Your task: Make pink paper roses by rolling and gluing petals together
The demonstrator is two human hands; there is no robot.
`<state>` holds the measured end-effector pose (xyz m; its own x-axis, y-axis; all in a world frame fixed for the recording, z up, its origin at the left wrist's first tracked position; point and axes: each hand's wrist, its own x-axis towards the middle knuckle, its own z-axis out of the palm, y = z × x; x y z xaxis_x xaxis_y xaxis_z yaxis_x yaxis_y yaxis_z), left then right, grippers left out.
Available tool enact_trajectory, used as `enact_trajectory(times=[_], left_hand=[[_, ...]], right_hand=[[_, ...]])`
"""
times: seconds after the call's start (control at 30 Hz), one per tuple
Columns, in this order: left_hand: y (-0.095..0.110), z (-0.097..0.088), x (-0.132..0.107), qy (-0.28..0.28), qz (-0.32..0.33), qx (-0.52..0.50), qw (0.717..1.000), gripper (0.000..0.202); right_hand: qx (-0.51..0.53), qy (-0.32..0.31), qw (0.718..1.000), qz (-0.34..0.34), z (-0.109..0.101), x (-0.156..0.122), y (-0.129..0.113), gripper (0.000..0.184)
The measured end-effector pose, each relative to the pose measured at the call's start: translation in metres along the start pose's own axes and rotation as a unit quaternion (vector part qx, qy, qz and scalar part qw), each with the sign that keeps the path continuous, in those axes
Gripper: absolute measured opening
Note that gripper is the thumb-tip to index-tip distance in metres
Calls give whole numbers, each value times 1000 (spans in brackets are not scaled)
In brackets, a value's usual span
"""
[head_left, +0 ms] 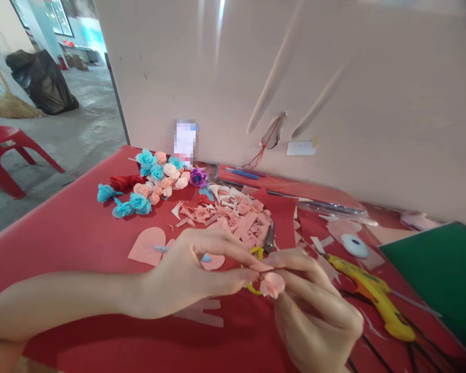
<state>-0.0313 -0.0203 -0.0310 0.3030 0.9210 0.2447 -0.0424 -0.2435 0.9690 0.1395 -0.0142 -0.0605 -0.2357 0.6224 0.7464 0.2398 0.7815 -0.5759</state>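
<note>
My left hand [190, 274] and my right hand [314, 311] meet above the red table [70, 233], both pinching a small pink paper rose [272, 285]. The left fingertips press its top edge. The right fingers curl round it from below. Just behind the hands lie yellow-handled scissors [262, 248], partly hidden. Pink paper heart shapes [147, 246] lie flat beside my left hand.
A cluster of finished blue, pink, red and purple paper roses [155, 181] sits at the back left. Pink paper scraps [229, 215] are piled in the middle. A yellow glue gun [376, 295], a white tape roll [354, 245] and green sheet [442, 269] lie right.
</note>
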Motion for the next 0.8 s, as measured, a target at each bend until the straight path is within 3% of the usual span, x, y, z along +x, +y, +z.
enact_trajectory(times=[0.2,0.4,0.8], left_hand=[[0,2,0,23,-19,-7,1000,16],[3,3,0,25,-38,-6,999,22],[-1,6,-1,48,-59,-4,997,11]], right_hand=[[-33,35,999,5,4,1,-1,25],[-8,25,1000,1,5,0,1,27],[8,36,999,4,7,1,2,27]])
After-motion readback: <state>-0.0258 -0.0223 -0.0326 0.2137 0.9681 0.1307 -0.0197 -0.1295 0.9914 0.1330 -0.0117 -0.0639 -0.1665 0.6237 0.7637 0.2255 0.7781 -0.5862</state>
